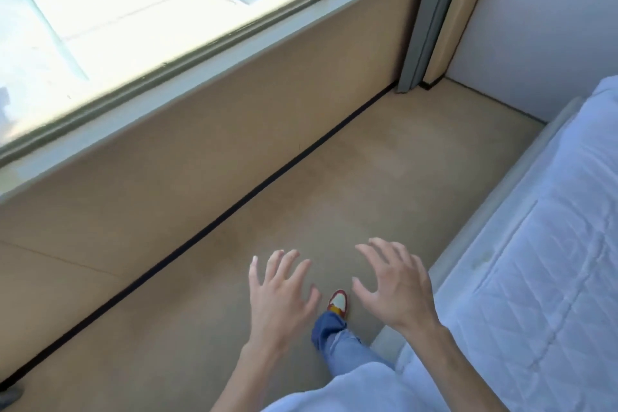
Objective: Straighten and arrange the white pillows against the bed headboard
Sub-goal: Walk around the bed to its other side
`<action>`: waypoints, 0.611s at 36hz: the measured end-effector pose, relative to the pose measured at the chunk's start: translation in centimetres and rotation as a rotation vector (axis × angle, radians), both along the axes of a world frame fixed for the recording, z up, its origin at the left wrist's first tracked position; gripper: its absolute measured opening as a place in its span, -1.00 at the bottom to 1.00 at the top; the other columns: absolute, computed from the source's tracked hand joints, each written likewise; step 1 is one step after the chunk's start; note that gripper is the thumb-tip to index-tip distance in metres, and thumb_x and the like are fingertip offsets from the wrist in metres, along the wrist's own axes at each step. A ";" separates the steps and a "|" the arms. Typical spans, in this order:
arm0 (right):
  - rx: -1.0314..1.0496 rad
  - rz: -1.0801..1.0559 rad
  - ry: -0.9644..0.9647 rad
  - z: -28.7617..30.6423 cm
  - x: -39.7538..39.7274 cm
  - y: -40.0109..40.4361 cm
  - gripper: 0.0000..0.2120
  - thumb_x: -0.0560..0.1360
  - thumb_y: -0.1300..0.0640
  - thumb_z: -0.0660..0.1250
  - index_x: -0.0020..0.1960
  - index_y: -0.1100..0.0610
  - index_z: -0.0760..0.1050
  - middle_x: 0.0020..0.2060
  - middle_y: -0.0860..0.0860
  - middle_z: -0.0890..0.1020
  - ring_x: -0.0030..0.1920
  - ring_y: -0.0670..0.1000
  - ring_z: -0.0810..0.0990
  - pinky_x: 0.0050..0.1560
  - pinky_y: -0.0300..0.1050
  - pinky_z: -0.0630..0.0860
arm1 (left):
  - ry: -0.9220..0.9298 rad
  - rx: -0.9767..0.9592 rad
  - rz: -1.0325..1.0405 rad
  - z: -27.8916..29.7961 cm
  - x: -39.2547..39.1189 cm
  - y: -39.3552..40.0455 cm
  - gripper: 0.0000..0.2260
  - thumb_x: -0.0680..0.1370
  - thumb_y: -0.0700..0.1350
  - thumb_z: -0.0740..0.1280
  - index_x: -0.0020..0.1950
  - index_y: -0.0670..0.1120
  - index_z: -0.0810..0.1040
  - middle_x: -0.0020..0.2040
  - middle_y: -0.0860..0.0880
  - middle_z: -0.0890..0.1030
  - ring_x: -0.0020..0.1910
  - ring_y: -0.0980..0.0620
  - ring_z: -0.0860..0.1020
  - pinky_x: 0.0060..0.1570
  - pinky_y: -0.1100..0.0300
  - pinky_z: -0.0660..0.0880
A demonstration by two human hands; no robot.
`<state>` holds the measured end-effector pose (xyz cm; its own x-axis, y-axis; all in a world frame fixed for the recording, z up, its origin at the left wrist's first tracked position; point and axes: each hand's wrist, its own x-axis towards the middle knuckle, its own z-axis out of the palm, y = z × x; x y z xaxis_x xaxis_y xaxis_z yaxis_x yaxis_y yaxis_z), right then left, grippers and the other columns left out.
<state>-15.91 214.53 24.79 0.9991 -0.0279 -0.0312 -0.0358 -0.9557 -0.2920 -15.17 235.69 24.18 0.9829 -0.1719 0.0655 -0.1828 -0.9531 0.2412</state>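
- The left hand point(279, 298) is hovering over the tan carpet floor point(254, 244), palm down, fingers spread wide and gripping nothing.
- The right hand point(396, 284) is hanging just beside it toward 3 o'clock, also palm down with fingers splayed and slightly curled, empty; the two hands are staying apart with a gap between them.
- Both bare forearms are reaching in from the 6 o'clock edge of the view.
- Between the hands, a red, white and yellow shoe point(338, 301) is showing on the floor, with a blue jeans leg point(334, 341) running down from it toward 6 o'clock.
- The bed point(548, 244), covered in a white quilted spread, is lying along the 3 to 5 o'clock side of the view, near the right hand but not touching it.
- The white pillows are not showing clearly; a pale rounded shape at the bed's far end, around 2 o'clock, may be one, but I cannot tell.
- A wide window point(160, 20) is filling the 10 to 12 o'clock area, bright with daylight, above a tan wall with a dark baseboard strip point(214, 224) running diagonally.
- A grey vertical post point(424, 20) is standing in the corner at about 1 o'clock.
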 end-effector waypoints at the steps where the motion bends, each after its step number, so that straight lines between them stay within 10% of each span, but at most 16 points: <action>1: 0.006 -0.024 0.005 0.1 1.7 -0.6 -0.49 0.35 -0.23 0.27 0.28 -0.13 0.47 0.28 -0.12 0.52 0.26 0.02 0.49 0.13 0.05 0.48 | 0.002 -0.002 -0.022 0.1 2.0 -0.7 -0.70 0.39 0.08 0.32 0.11 0.11 0.58 0.21 0.10 0.57 0.30 -0.03 0.48 0.38 -0.26 0.23; 22: 0.000 -0.459 -0.042 2.9 25.5 -18.0 -0.47 0.34 -0.25 0.28 0.27 -0.12 0.46 0.29 -0.15 0.49 0.27 0.00 0.48 0.12 0.01 0.47 | -0.010 -0.014 -0.439 3.0 35.2 -20.1 -0.71 0.43 0.09 0.28 0.14 0.12 0.55 0.24 0.16 0.52 0.33 0.02 0.40 0.41 -0.24 0.18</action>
